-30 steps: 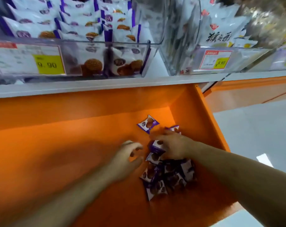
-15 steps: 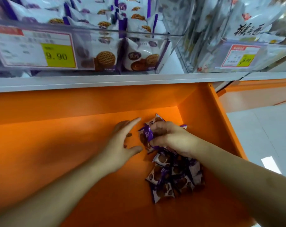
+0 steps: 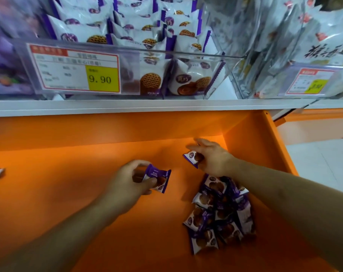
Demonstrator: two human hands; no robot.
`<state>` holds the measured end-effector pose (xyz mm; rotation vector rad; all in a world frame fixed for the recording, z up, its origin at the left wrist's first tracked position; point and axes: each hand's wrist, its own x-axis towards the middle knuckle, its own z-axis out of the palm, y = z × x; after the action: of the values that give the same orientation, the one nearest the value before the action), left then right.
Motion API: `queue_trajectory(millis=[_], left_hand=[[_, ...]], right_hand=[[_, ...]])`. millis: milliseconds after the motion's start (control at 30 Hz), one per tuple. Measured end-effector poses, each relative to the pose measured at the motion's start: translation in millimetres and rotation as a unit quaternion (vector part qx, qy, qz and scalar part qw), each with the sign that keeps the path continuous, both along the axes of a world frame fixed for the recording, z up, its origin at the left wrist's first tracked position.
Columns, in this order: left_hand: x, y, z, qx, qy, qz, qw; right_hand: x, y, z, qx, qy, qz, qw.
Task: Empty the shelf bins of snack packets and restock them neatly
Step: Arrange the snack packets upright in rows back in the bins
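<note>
- Restocking step judged in hand: gathering loose snack packets from orange bin (image 3: 68, 193) floor.
- Left hand (image 3: 127, 183) pinching one purple packet (image 3: 157, 178), fingers curled round it.
- Right hand (image 3: 212, 156) closing loosely over second packet (image 3: 192, 157), farther back.
- Remaining pile (image 3: 219, 211) lying near right, just beneath right forearm.
- Next move likely calling for neat, aligned placement.

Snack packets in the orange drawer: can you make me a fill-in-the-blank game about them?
1. The left hand grips one purple ____.
2. The drawer is coloured ____.
3. The yellow price tag reads ____.
4. The pile of packets lies below the ____ hand.

Missing words: packet; orange; 9.90; right
</note>
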<state>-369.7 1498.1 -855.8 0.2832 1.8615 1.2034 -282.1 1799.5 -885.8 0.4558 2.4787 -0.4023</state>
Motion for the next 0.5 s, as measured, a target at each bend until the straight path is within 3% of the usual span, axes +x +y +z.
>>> queue_trajectory(millis=[233,500], left_hand=[[-2,-11,23,-0.006,-0.056,0.039,0.998],[-11,-36,110,0.060,-0.090,0.127,0.986]], right_hand=[[22,-28,6,-0.027,-0.001,-0.049,0.998],[-5,-89,149,-0.316,0.114,-0.142,0.931]])
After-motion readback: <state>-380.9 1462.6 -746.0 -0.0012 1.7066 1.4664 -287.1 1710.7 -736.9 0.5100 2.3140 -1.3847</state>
